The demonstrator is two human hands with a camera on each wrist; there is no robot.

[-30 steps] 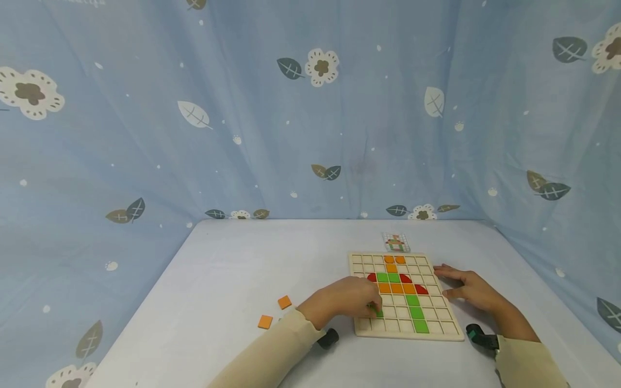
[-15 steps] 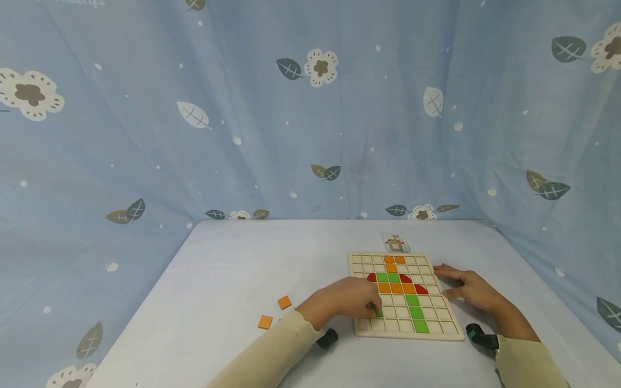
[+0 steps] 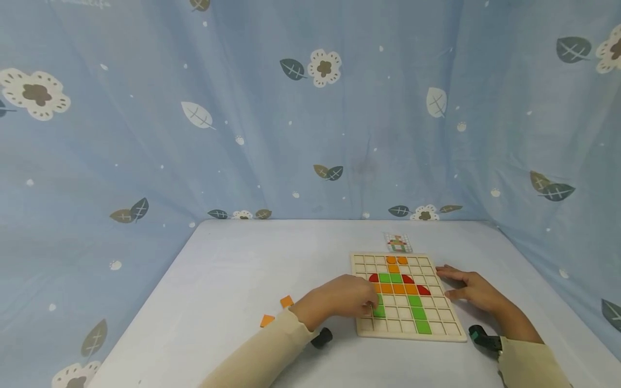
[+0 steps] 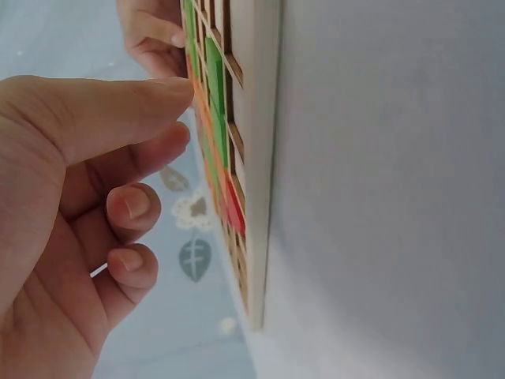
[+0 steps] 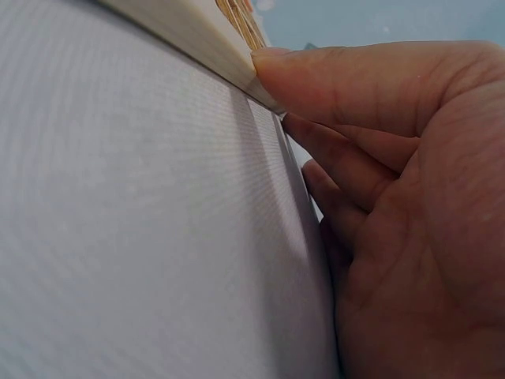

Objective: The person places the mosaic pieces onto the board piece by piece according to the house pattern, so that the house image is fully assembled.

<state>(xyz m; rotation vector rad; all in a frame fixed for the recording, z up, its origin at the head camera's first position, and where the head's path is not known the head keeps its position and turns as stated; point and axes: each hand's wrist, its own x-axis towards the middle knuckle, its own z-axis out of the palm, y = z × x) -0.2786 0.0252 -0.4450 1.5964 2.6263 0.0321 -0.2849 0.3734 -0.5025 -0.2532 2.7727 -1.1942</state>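
A pale wooden grid board (image 3: 407, 338) lies on the white table, holding green, orange and red pieces in some cells. My left hand (image 3: 346, 296) hovers at its left side, beside a green square tile (image 3: 379, 312) set in a cell. In the left wrist view, the thumb and index finger of that hand (image 4: 47, 174) stand slightly apart, and nothing shows between them. Along the board's right edge rests my right hand (image 3: 477, 291), fingers extended. The right wrist view has its thumb (image 5: 316, 83) touching the board's side. Part of the board's left side is hidden.
A small pattern card (image 3: 398, 243) lies beyond the board's far edge. Two loose orange square tiles (image 3: 287, 302) sit left of my left forearm, one partly covered by the sleeve. Behind the table hangs a blue patterned curtain (image 3: 271, 134).
My left hand has drawn back slightly to the left, showing more of the green tiles beside it. The right hand stays at the board's edge. The head view has shifted slightly.
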